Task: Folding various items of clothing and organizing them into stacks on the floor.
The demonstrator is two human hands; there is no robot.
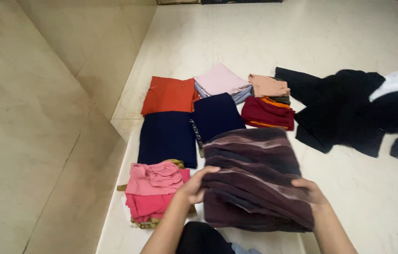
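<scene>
Between your two hands sits a folded dark purple cloth (254, 178) with paler streaks, resting on the pale floor (349, 47). Your left hand (194, 186) grips its near left edge, fingers curled over the top, and your right hand (309, 192) is closed on its near right corner. Just left of your left hand lies a pink bundle (154, 190) on what looks like a tan cloth, though little of that shows. Beyond your left hand is a navy folded piece (168, 138), with an orange-red one (168, 95) further out. Straight ahead of the purple cloth lies a second navy fold (216, 115), then a pale pink fold (221, 80). Ahead of your right hand sit a maroon fold (267, 114) and a peach piece (268, 85). Well out to the right sprawls a black garment (349, 110), unfolded
</scene>
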